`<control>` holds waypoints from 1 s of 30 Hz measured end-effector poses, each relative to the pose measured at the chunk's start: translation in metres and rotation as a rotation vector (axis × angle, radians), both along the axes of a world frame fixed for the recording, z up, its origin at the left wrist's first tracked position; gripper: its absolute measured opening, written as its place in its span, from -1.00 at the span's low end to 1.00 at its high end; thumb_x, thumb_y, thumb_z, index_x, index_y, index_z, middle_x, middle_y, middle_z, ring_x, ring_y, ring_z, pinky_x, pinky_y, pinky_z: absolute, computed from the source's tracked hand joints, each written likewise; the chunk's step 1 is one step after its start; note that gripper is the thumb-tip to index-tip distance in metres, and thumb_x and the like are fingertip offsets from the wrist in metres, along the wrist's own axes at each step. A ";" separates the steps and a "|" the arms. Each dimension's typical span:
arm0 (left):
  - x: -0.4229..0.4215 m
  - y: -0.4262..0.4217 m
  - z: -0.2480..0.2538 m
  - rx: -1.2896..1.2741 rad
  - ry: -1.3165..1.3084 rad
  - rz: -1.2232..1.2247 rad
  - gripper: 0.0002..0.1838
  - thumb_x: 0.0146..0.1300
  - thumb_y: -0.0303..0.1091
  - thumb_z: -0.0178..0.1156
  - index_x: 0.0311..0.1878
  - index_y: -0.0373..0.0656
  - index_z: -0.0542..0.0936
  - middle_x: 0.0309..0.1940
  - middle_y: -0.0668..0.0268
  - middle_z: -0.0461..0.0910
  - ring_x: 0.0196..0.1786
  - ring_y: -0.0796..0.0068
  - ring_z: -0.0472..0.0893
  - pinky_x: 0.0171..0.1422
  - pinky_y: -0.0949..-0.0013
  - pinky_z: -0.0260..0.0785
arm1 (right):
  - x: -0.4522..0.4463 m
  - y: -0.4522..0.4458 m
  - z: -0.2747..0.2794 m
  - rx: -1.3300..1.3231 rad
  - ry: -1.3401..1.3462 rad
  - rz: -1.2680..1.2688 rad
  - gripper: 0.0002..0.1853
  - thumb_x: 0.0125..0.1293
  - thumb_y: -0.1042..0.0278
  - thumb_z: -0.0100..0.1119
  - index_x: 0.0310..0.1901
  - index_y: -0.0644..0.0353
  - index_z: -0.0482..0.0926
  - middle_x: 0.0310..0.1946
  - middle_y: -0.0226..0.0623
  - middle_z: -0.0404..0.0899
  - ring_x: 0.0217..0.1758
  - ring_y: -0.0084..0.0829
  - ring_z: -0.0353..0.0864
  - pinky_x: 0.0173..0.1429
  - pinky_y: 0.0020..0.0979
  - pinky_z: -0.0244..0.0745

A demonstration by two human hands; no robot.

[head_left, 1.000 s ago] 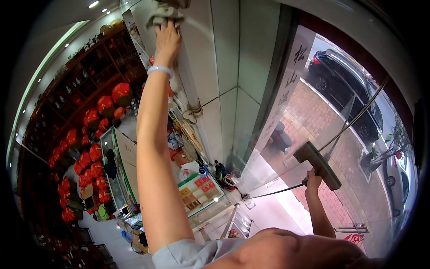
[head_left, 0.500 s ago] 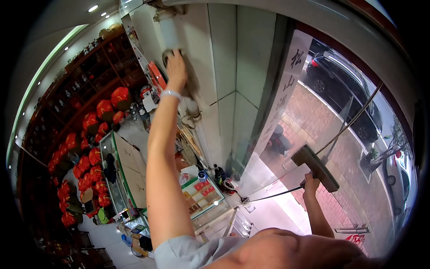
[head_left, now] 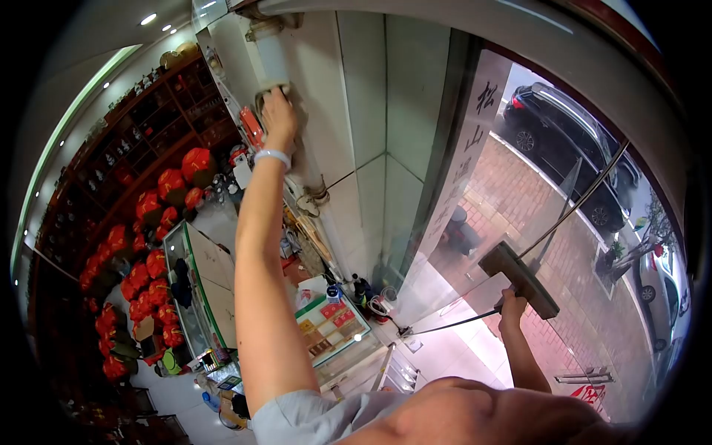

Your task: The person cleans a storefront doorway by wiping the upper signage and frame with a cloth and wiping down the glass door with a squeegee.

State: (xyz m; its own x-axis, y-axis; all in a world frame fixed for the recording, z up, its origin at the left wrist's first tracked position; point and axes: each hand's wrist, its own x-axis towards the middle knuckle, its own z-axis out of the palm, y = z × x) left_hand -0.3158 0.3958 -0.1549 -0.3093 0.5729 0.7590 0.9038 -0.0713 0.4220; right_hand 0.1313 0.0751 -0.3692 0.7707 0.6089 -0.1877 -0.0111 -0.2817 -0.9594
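Note:
My left hand [head_left: 279,117] reaches up to a white vertical pipe [head_left: 273,59] at the wall, a light band around its wrist. Its fingers are curled over a grey-brown cloth [head_left: 261,96] pressed against the pipe; part of the cloth is hidden by the hand. On the right, my right hand [head_left: 512,305] is closed around the grip of a window squeegee with a wide brown head [head_left: 519,278], in front of the glass. A thin dark rod [head_left: 456,322] runs from near this hand down to the left, and a long pole [head_left: 578,200] slants up to the right.
Below stand glass display counters [head_left: 204,282] and a lit case [head_left: 334,326]. Red-covered jars [head_left: 152,285] crowd the left floor before dark shelves [head_left: 133,133]. Metal steps [head_left: 397,371] are underneath me. Outside the glass are a black car [head_left: 567,148] and brick paving.
My left hand and the cloth have shifted slightly left and down along the pipe in view. The view has turned a little. My right hand keeps its grip, almost unmoved.

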 end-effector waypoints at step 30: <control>-0.031 0.012 0.058 0.171 0.414 0.021 -0.75 -0.09 -0.49 -0.08 -0.27 -0.27 0.42 -0.30 0.04 0.43 -0.16 0.06 0.34 -0.15 0.15 0.23 | -0.006 0.001 0.012 0.033 0.062 0.011 -0.67 -0.14 0.44 0.02 -0.35 0.58 0.40 -0.41 -0.14 0.44 -0.38 -0.42 0.41 -0.28 -0.44 0.30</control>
